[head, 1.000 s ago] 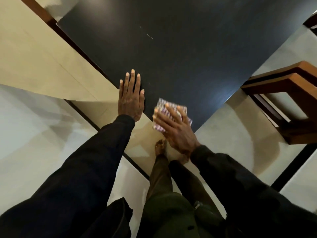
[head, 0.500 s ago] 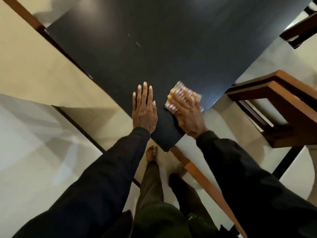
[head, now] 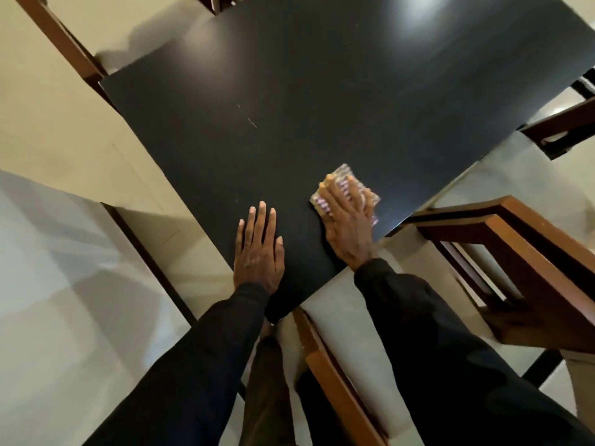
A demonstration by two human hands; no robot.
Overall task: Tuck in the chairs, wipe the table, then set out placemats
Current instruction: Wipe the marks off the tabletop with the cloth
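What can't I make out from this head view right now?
- Cloth: mostly under the right hand, head view; its full extent is hidden.
- Table: far end cut off by the top edge; glare masks the surface there.
- Chair on the right: cut off by the right edge.

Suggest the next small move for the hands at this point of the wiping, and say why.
Probably slide the right hand and the cloth it presses flat away from the near corner, toward the pale streaks farther up the table. The cloth sits close to the right edge, most of the dark top lies beyond it, and the left hand rests flat beside it.
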